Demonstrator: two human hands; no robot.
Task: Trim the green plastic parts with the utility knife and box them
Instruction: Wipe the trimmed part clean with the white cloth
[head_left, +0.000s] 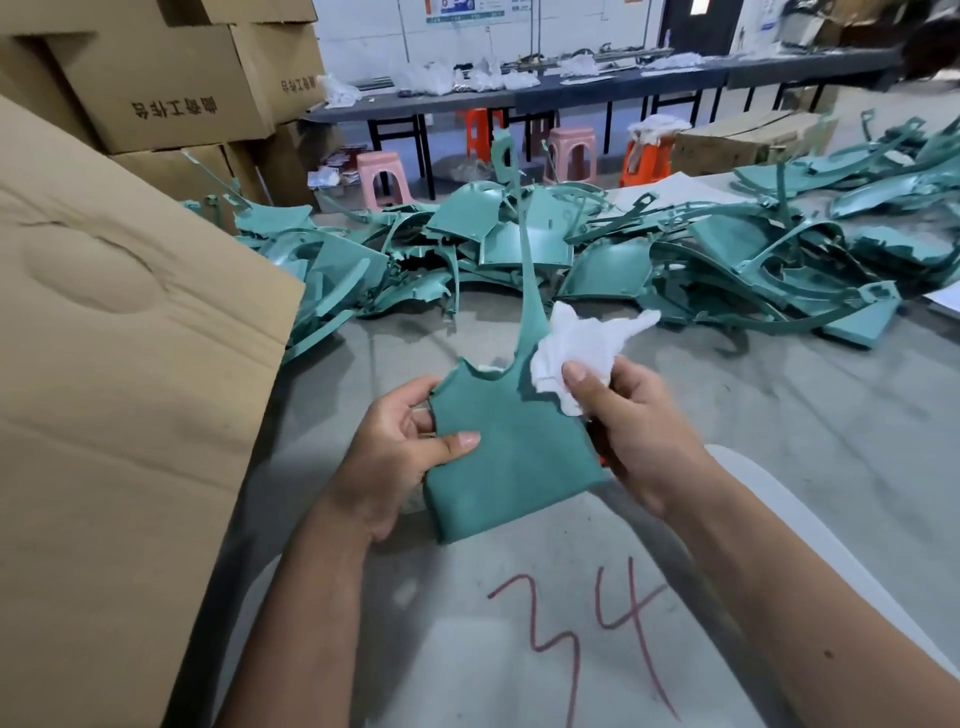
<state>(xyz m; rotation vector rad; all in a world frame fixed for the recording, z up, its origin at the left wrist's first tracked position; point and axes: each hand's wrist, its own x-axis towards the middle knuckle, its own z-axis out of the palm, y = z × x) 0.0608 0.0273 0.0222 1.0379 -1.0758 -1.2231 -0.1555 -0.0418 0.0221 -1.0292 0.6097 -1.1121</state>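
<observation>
While waiting at the near left with its flap tilted toward the worker, looks set there for easy dropping-in of finished pieces: a large cardboard box (130, 338). Just right of it, grips with the left hand (400, 447), thumb pressed on the near face and fingers curled behind the left edge of the green plastic part (514, 467), probably to steady it and turn its face up to the eye. Keeps that part lifted above the grey table (779, 415), near the centre, between both hands and not yet boxed. Looks matte teal and finely textured, a curved panel with a scooped notch on its far edge and a long thin strip rising toward the far side. Shows no obvious flash from here; edges too small to judge. Further right, pinches a crumpled white cloth (582, 348) in the right hand (639, 431), thumb on top, against the part's far right corner, seemingly for wiping. Peeks out beneath that hand as a red-orange sliver; knife or not, cannot tell. Across the far side of the table, sprawls left to right as a loose heap of green parts (571, 249), apparently awaiting their turn.
</observation>
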